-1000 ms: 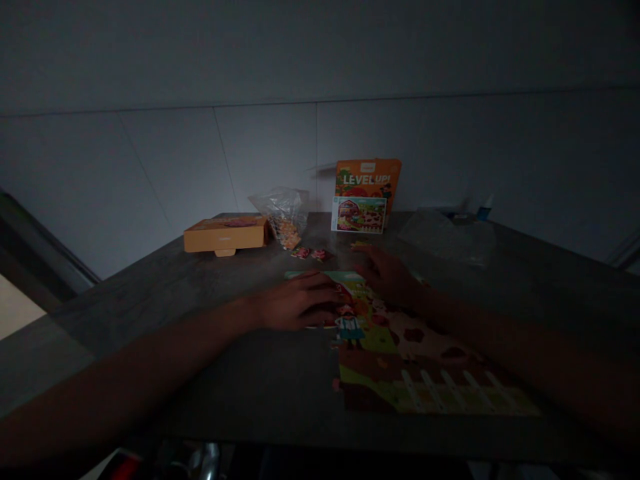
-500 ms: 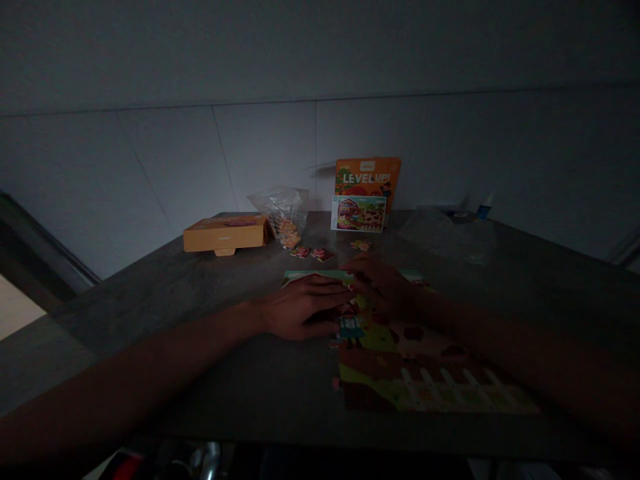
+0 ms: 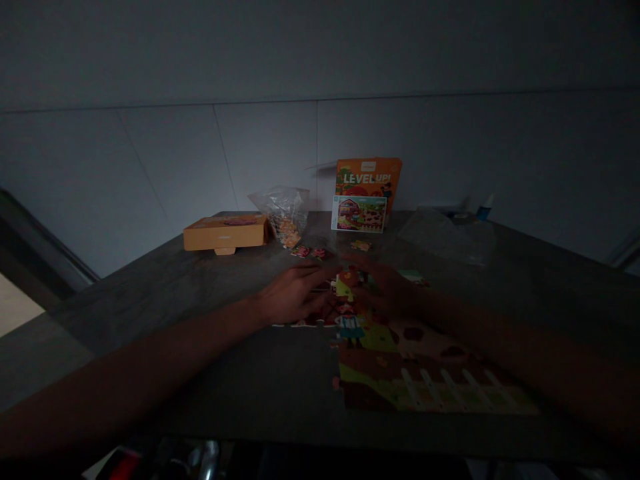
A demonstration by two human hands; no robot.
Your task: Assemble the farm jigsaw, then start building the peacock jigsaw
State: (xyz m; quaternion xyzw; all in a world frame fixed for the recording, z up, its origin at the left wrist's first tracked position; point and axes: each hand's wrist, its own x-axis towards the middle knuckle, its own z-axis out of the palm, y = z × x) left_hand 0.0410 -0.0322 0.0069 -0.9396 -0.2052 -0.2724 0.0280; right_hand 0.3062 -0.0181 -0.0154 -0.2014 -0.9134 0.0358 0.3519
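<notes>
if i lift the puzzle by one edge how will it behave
The puzzle would likely bend or separate at its seams: tabs along its border suggest interlocking pieces. It looks thin, so probably light for its spread.

A grey wall (image 3: 150, 163), crossed by one long, nearly level seam (image 3: 265, 102) (thinner lines (image 3: 317, 133) run down from it), stands behind a mottled dark grey table (image 3: 200, 287). The light is dim, brightest around the wall's lower middle.
</notes>
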